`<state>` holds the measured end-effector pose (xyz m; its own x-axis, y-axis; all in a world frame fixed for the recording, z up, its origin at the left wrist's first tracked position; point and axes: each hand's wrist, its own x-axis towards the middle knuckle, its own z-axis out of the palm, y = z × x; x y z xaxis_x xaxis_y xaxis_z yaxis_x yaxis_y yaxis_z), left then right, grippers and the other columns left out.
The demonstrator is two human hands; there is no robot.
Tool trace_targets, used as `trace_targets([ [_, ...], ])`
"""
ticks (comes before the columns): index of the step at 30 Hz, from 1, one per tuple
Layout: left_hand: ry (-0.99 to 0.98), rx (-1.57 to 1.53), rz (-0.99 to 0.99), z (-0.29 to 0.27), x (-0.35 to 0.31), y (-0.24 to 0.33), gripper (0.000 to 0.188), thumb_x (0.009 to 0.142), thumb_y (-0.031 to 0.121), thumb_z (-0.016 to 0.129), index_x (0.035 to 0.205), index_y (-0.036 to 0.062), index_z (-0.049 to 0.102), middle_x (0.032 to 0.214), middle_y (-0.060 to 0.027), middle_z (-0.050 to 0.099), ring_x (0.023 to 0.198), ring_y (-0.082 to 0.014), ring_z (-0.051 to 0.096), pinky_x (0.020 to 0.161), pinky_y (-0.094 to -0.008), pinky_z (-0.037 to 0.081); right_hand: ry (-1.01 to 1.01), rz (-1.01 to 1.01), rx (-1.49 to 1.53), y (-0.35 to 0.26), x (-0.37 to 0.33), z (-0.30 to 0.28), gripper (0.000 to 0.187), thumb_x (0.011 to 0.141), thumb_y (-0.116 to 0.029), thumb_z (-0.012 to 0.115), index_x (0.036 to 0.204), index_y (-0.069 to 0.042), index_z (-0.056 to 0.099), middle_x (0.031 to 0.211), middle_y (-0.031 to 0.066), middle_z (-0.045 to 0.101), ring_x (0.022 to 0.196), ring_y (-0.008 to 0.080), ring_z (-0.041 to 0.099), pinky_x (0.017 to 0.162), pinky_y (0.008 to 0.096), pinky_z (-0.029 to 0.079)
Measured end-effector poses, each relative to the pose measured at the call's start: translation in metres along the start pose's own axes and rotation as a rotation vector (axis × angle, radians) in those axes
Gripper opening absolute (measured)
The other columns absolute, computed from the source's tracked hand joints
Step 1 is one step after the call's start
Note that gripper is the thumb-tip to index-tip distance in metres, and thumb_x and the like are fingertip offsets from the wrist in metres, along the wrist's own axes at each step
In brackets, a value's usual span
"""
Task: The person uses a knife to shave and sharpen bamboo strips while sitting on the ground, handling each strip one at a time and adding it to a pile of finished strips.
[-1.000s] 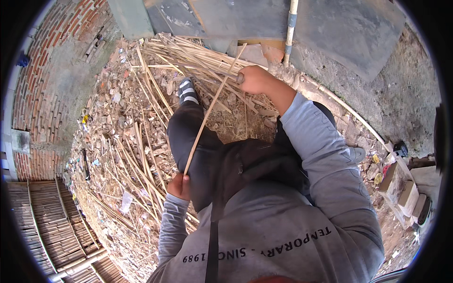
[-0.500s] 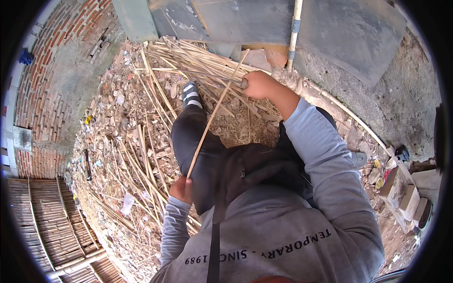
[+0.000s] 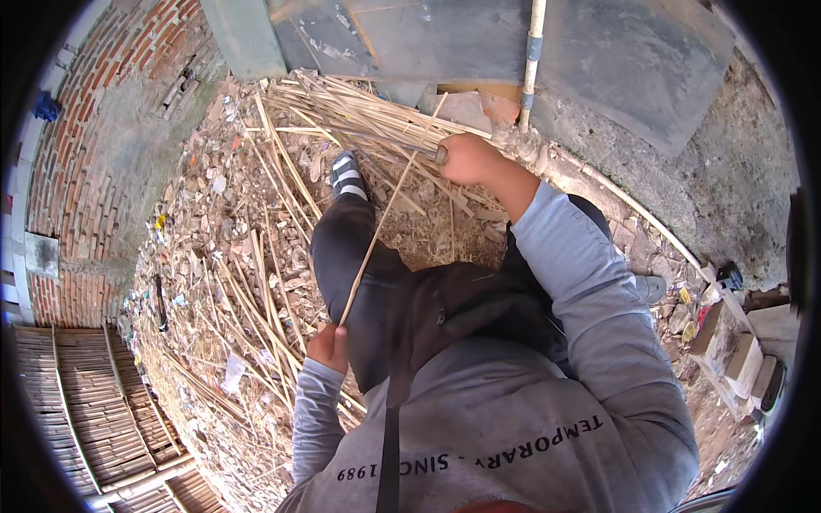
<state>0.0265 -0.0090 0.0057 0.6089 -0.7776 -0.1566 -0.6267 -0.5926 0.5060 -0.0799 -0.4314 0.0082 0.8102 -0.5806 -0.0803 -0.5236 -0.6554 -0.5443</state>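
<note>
A long thin bamboo strip slants across my left thigh, its far end rising toward the pile beyond my feet. My left hand is closed around its near end, beside my left thigh. Farther off to the right, my right hand grips the handle of a long-bladed knife. The narrow dark blade points left and crosses the strip near its far end. Whether the edge bites into the strip, I cannot tell.
Many split bamboo strips lie heaped at the far side, and more lie on the rubble to my left. A pole stands against grey panels. Bamboo slats are at lower left, wooden blocks at right.
My right hand and the knife have dropped slightly toward me along the strip. My left hand stays by my thigh, still holding the strip's near end.
</note>
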Motion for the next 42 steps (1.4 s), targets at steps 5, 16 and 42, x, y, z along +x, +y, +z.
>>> trace_targets([
  [5,-0.017,-0.031,0.012,0.000,0.000,-0.006,0.036,0.098,0.034,0.044,0.089,0.0023,0.057,0.068,-0.0234,0.058,0.066,-0.0439,0.058,0.058,-0.0470,0.044,-0.157,-0.242,-0.192,-0.043,-0.031,-0.003,0.028,0.067,-0.017,0.064,0.093,-0.009,0.068,0.083,0.0181,0.065,0.086,0.0334,0.065,0.075,0.0466,0.051],
  [16,-0.051,-0.265,-0.005,0.002,0.002,-0.011,0.041,0.100,0.037,0.042,0.083,0.0014,0.056,0.063,-0.0104,0.052,0.058,-0.0191,0.051,0.059,-0.0335,0.042,-0.110,-0.116,0.083,-0.012,-0.008,-0.007,0.034,0.068,-0.018,0.064,0.098,-0.002,0.067,0.088,0.0220,0.066,0.088,0.0386,0.063,0.078,0.0443,0.051],
  [42,0.108,0.072,0.039,0.017,0.001,-0.017,0.038,0.098,0.035,0.042,0.087,0.0036,0.059,0.066,-0.0256,0.059,0.063,-0.0472,0.058,0.057,-0.0524,0.045,-0.152,-0.166,-0.018,-0.027,-0.012,-0.004,0.030,0.069,-0.022,0.066,0.096,-0.008,0.068,0.089,0.0186,0.067,0.087,0.0356,0.064,0.077,0.0441,0.051],
])
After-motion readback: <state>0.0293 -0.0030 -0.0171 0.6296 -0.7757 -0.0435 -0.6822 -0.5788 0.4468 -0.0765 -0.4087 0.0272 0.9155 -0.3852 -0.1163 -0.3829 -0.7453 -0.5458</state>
